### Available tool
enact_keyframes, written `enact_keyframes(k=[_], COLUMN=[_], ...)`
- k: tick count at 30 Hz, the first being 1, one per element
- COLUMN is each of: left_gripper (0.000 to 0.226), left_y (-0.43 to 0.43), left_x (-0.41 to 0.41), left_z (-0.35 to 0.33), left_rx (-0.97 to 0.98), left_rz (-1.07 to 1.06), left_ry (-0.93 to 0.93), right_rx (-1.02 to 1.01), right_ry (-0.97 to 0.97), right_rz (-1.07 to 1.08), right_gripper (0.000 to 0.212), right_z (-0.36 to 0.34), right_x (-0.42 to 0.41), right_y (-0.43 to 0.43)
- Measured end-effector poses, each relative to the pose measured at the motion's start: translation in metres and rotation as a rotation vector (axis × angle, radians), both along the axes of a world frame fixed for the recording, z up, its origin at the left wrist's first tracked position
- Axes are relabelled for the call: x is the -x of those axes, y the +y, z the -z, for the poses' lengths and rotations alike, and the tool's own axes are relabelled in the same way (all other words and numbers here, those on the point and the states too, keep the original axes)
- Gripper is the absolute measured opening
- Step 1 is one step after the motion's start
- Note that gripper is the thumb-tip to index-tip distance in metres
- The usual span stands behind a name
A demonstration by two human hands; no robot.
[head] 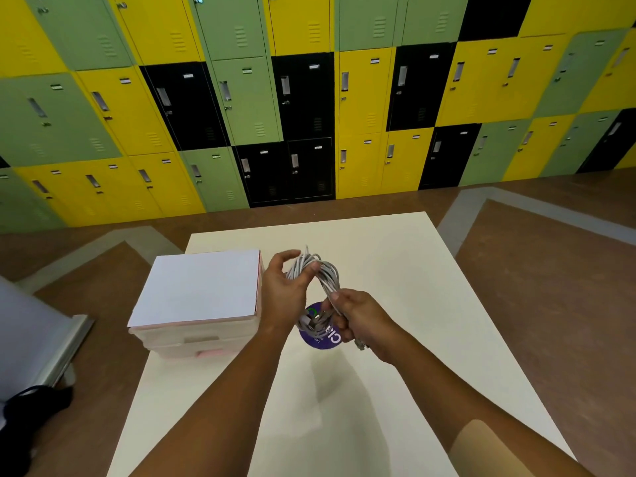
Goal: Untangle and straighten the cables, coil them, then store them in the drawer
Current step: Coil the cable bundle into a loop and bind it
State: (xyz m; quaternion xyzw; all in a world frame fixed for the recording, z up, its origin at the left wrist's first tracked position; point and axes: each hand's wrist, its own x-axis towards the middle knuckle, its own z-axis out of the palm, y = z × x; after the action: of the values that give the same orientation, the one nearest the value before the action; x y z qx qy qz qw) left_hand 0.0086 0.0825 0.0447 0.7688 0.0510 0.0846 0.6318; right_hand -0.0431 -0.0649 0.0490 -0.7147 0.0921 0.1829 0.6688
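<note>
A bundle of grey cables (325, 275) is looped into a coil and held in the air above the cream table (395, 256). My left hand (284, 292) pinches the top of the coil between thumb and fingers. My right hand (358, 315) grips the coil's lower right side, with a cable end sticking out below the palm. A small white drawer unit (199, 294) stands on the table's left side, just left of my left hand; its drawers look closed.
A round purple sticker (323, 340) lies on the table under the coil. A wall of yellow, green and black lockers (309, 98) stands behind the table. A grey panel (31, 335) and a black object (31, 418) sit at the left edge.
</note>
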Motion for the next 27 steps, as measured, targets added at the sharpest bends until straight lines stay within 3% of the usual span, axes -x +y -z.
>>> enact_keyframes(k=[3, 10, 16, 18, 21, 27], left_gripper=[0.047, 0.026, 0.025, 0.023, 0.021, 0.024], left_y=[0.001, -0.005, -0.003, -0.003, -0.001, 0.002], left_x=[-0.002, 0.004, -0.001, -0.002, -0.006, -0.009], left_z=[-0.002, -0.001, -0.001, -0.004, -0.008, -0.007], left_rx=[0.039, 0.141, 0.217, 0.210, 0.190, 0.135], left_rz=[0.060, 0.067, 0.038, 0.044, 0.039, 0.029], left_ry=[-0.021, 0.018, 0.058, 0.040, -0.008, -0.027], right_rx=[0.022, 0.093, -0.051, 0.048, 0.130, 0.323], right_ry=[-0.042, 0.007, 0.122, 0.038, -0.074, -0.089], right_rz=[-0.045, -0.193, 0.015, 0.031, 0.021, -0.058], right_gripper=[0.029, 0.023, 0.018, 0.025, 0.014, 0.010], right_z=[0.002, -0.012, -0.018, -0.012, -0.009, -0.016], right_x=[0.002, -0.007, -0.011, -0.010, -0.008, -0.011], right_y=[-0.005, -0.020, -0.009, -0.005, -0.005, -0.010])
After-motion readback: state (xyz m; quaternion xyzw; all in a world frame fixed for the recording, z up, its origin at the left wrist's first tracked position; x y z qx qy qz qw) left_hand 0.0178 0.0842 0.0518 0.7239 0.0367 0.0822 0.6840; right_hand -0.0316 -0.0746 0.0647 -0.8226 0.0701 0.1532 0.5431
